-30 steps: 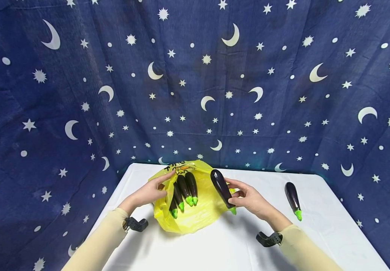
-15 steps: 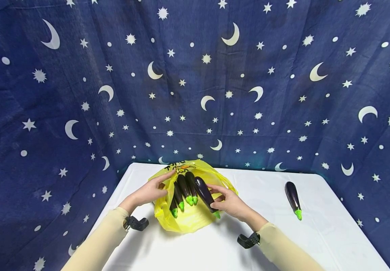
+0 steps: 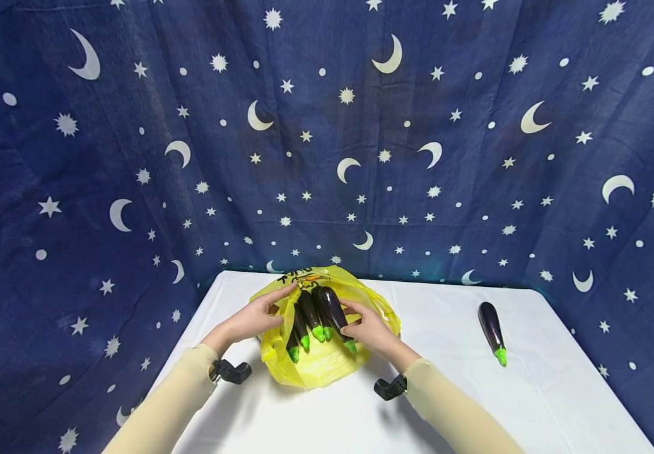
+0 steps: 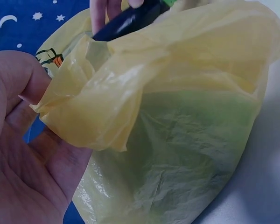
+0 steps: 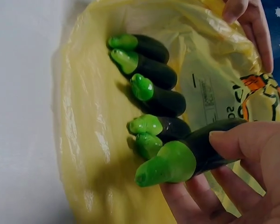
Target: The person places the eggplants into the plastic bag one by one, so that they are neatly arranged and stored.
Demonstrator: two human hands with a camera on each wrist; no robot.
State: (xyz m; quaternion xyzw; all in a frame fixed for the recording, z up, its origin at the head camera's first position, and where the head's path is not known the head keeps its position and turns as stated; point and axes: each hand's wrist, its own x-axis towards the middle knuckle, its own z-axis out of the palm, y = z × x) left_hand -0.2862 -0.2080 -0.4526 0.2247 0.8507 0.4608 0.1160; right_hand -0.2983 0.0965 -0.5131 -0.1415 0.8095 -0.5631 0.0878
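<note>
A yellow plastic bag (image 3: 318,372) lies on its side with its mouth toward me. My left hand (image 3: 250,320) pinches the left edge of that mouth; in the left wrist view the thin film bunches at the fingertips. Several dark eggplants (image 5: 156,74) with green stem ends lie side by side inside. In my right hand (image 3: 369,329) is another eggplant (image 3: 335,312), gripped between thumb and fingers at the bag's opening. Its green cap (image 5: 170,163) points toward me, just right of the row and overlapping it in the head view.
One more eggplant (image 3: 492,331) lies on the white-covered table (image 3: 434,372), well right of the bag. Behind the table hangs a dark blue curtain (image 3: 361,189) with moons and stars. A black strap sits on each wrist.
My right hand has carried the eggplant leftward from the bag's right edge into its opening, up to the others. My left hand has stayed at the bag's left edge.
</note>
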